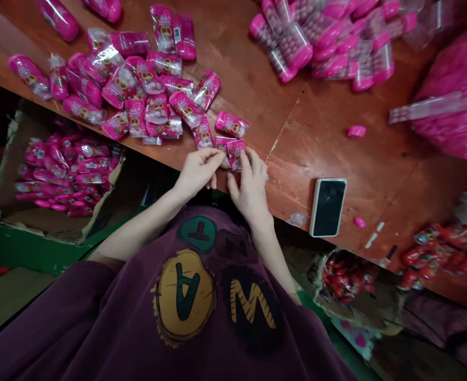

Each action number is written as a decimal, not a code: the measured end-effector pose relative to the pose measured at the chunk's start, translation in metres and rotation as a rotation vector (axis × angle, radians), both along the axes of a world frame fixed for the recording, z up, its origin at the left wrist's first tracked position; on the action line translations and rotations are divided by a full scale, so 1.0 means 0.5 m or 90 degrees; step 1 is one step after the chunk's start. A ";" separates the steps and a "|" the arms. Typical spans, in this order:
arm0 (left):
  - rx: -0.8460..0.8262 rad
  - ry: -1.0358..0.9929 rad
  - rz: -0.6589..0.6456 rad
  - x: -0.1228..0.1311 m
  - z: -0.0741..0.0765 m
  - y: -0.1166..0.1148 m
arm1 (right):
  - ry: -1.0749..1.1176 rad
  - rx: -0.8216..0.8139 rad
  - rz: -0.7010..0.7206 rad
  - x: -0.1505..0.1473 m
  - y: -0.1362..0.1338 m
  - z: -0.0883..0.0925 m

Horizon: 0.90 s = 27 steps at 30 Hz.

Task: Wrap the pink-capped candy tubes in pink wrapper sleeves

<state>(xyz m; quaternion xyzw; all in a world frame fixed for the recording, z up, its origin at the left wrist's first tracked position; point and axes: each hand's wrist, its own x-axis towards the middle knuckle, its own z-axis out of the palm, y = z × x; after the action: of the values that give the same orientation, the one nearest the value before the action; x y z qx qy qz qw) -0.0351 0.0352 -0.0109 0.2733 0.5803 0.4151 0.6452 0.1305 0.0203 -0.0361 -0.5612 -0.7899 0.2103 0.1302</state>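
Observation:
At the table's near edge, my left hand [197, 170] has its thumb and forefinger closed at the left side of a small pink printed label [235, 150]. The label looks folded or doubled, and its lower part is hidden by fingers. My right hand [252, 185] curls over the label's right side, fingertips on it and thumb below. Just beyond lies a pink wrapped tube [232, 125]. To the left spreads a pile of similar wrapped tubes [146, 100] with pink caps and printed bands.
Clear pink-capped tubes with small balls [293, 45] lie at the back. A phone [329, 207], a pink cap [356, 131] and a large pink bag [451, 100] are on the right. Below the edge stand a carton of pink tubes [3, 180] and a box of red packets [347, 278].

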 end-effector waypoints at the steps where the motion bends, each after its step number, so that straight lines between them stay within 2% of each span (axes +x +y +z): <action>1: -0.007 0.012 -0.005 0.001 -0.004 0.002 | -0.037 0.009 0.008 0.006 0.000 0.002; 5: -0.029 0.037 0.013 -0.006 -0.001 0.011 | -0.119 0.080 -0.016 0.017 0.001 -0.010; 10: 0.022 0.037 -0.032 0.011 0.027 0.006 | -0.043 0.211 -0.103 0.010 -0.003 -0.036; 14: -0.007 0.029 -0.042 0.039 0.046 0.016 | 0.012 0.273 -0.077 0.005 -0.004 -0.036; 17: -0.055 0.033 -0.005 0.050 0.047 0.025 | 0.037 0.279 -0.050 0.006 -0.002 -0.032; 23: -0.015 0.039 -0.007 0.043 0.016 0.031 | 0.069 0.243 -0.019 0.012 0.012 -0.033; 25: 0.036 0.094 0.012 0.035 0.003 0.031 | 0.085 0.205 -0.048 0.019 0.017 -0.032; 27: 0.135 0.188 0.070 0.026 -0.004 0.030 | 0.099 0.174 -0.088 0.028 0.020 -0.029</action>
<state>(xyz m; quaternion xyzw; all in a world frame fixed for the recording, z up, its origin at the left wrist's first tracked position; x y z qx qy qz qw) -0.0223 0.0502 -0.0127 0.3658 0.6357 0.4641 0.4966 0.1445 0.0303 -0.0508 -0.5737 -0.7579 0.1343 0.2800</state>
